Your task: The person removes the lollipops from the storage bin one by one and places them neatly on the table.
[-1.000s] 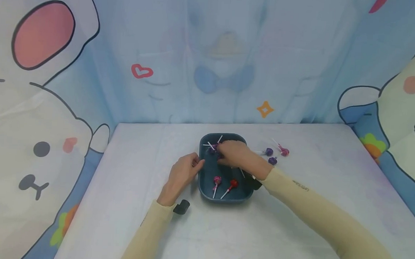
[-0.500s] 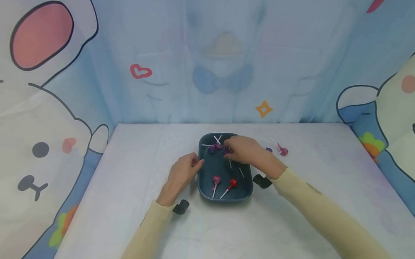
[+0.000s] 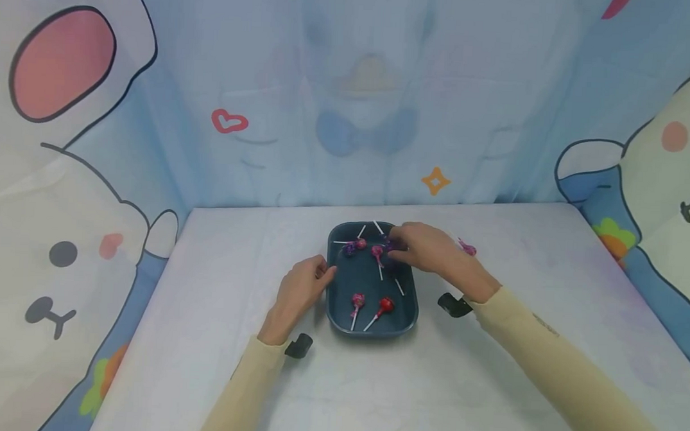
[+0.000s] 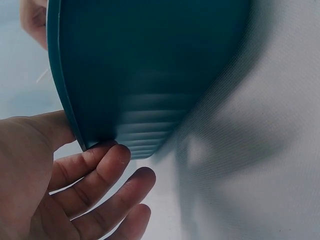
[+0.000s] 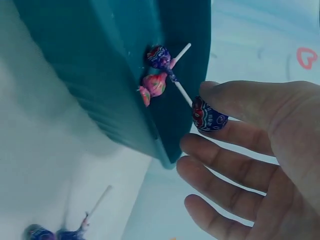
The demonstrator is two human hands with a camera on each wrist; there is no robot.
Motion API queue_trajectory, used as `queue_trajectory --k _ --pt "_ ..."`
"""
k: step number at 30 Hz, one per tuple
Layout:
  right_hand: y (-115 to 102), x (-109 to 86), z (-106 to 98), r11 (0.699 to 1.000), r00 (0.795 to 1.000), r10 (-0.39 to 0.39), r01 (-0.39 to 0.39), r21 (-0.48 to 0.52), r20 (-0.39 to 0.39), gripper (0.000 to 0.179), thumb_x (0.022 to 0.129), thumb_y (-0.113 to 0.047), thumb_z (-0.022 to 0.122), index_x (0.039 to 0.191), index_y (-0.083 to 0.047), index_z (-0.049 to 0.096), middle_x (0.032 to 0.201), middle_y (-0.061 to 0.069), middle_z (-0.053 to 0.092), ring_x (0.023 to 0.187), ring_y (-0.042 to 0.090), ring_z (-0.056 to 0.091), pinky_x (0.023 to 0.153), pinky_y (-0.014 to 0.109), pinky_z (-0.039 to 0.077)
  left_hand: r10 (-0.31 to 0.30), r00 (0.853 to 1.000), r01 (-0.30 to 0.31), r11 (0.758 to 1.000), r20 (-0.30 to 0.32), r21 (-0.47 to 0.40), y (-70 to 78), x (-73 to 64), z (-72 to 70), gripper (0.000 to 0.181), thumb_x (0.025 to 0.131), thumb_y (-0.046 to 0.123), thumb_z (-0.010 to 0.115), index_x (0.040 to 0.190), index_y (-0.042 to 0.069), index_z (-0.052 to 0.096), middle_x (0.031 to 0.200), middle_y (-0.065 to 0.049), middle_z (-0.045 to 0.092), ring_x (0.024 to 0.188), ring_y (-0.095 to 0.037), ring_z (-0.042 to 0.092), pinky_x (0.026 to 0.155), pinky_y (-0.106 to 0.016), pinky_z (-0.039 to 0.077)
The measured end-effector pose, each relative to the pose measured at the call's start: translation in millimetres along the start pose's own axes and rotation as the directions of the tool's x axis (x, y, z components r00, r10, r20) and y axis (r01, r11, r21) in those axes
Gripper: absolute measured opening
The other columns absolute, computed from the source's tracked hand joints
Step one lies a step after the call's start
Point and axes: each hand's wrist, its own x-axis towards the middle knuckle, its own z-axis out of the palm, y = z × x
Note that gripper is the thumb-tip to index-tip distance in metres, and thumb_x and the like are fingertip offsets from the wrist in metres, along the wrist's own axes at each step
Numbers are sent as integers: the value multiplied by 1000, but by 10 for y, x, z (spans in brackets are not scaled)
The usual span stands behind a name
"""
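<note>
My left hand [image 3: 300,291] holds the left rim of a dark teal plastic tray [image 3: 365,274]. In the left wrist view its thumb is behind the rim and the index finger touches the outer wall [image 4: 150,50]. My right hand [image 3: 430,248] is over the tray's far right side. Between its thumb and index finger it pinches a purple-wrapped lollipop [image 5: 207,116]; the other fingers are loosely bent. Inside the tray lie a red lollipop [image 3: 386,304], a pink lollipop [image 3: 358,300] near the front, another pink one [image 3: 377,251] and a purple one [image 3: 349,248].
A pink lollipop [image 3: 467,247] lies on the white table [image 3: 488,376] right of the tray, partly behind my right hand. Purple lollipops [image 5: 40,233] show on the table in the right wrist view. A printed blue curtain [image 3: 359,165] hangs behind the table.
My right hand has moved right, from the middle of the tray's far end to its right side, uncovering lollipops there. My left hand stays at the left rim.
</note>
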Motion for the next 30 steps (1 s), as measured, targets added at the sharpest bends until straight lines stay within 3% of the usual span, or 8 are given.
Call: queue_trajectory --k 9,15,30 --pt "157 -166 25 993 997 21 -13 115 -72 32 83 -32 67 107 -13 62 98 4 65 92 20 60 78 40 48 -1 1000 1 1000 -3 -6 -7 -3 -8 26 90 41 53 83 16 57 70 3 56 58 -11 50 49 -24 39" --pt "298 -285 -39 988 993 73 -60 141 -90 31 83 -31 67 107 -12 62 96 4 65 89 20 61 77 40 49 -2 1000 1 1000 -5 -10 1 1 -11 25 90 40 53 83 16 57 70 2 56 58 -11 50 50 -24 39" --pt "758 -534 -109 968 979 199 -189 165 -47 42 84 -31 66 114 -4 58 99 12 65 90 25 60 77 43 49 -17 1000 17 1000 7 -26 4 -6 19 26 90 40 53 83 16 56 70 2 56 58 -11 50 50 -25 39"
